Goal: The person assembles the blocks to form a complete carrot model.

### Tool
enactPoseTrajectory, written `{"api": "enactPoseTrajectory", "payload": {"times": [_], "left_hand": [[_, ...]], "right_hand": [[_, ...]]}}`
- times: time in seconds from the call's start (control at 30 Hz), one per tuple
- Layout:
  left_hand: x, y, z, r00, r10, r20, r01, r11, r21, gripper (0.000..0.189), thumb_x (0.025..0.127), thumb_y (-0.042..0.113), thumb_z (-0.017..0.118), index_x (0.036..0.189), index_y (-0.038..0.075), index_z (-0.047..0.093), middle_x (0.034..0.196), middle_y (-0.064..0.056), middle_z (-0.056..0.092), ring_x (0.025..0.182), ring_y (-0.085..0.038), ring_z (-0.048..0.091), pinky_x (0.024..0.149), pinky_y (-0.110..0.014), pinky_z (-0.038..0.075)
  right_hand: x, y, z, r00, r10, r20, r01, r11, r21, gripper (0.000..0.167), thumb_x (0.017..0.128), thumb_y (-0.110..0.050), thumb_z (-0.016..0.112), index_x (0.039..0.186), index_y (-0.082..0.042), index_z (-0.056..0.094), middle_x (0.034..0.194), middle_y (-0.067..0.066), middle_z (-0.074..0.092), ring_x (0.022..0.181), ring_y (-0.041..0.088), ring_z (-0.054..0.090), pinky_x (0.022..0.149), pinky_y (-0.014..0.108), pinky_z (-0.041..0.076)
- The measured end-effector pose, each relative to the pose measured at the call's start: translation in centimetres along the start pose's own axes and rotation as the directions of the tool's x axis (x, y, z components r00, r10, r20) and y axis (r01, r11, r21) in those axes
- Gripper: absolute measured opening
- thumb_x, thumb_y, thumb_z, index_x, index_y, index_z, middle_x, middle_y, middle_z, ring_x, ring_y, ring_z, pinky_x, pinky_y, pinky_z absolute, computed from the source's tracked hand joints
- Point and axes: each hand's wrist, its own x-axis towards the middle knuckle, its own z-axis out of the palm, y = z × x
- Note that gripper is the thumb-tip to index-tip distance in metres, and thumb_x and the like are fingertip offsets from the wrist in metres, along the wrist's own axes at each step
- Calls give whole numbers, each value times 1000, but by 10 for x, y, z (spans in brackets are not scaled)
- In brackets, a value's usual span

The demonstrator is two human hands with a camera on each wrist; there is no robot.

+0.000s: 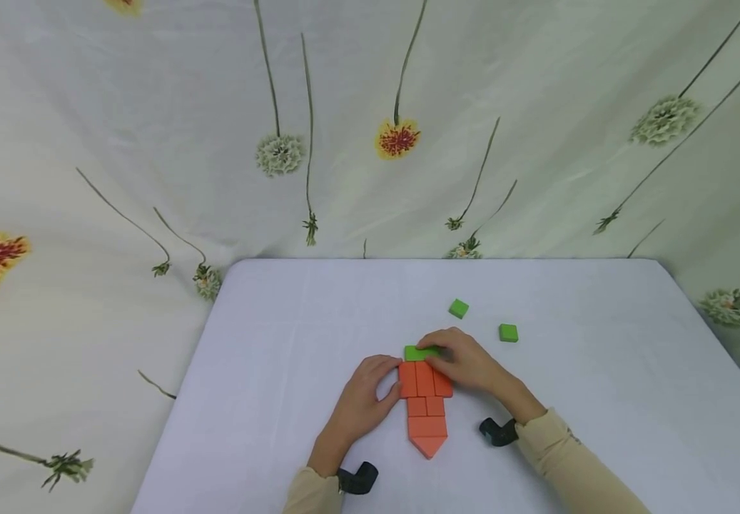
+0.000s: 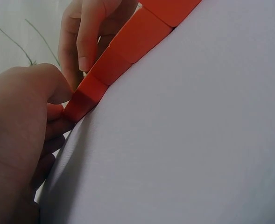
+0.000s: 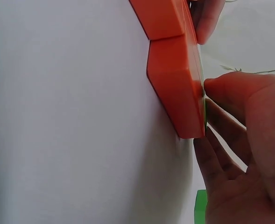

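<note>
Flat orange blocks [image 1: 424, 378] lie fitted together on the white table, side by side in the widest row. Below them come two small orange blocks [image 1: 417, 407], an orange bar [image 1: 427, 427] and an orange triangle [image 1: 429, 446] pointing to the near edge. Against the far side of the row sits a green block [image 1: 412, 353]. My right hand [image 1: 462, 360] pinches it between thumb and fingers, which hide its right part. With curved, relaxed fingers, my left hand [image 1: 362, 403] touches the left side of the orange row, thumb and index finger apart.
Two loose green blocks, one farther back [image 1: 459, 308] and one to the right [image 1: 508, 333], lie beyond my right hand. Behind the table [image 1: 267, 321] hangs a flower-patterned cloth [image 1: 350, 86]. Black wrist cameras [image 1: 358, 478] are worn at both cuffs.
</note>
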Motion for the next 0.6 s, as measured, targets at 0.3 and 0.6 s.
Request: {"api": "enactPoseTrajectory", "payload": {"times": [0.3,0.6], "left_hand": [[-2,0,1,1000,-2,-5,2,1000,1,40,97,16,71,136,9,65,132,-4,66,130,-22,57,109,-41,52],[-1,1,2,1000,-17,-2,17,1000,21,40,97,17,71,136,10,65,132,-4,66,130,-21,56,110,-41,51]], "right_hand": [[-6,0,-7,997,42,-57,-43,999,-18,30,96,-9,70,125,-13,72,125,1,71,114,24,63,97,46,56],[-11,4,-14,984,104,-144,-112,993,-49,31,94,-7,72,125,-9,72,125,6,72,116,28,64,97,48,58]]}}
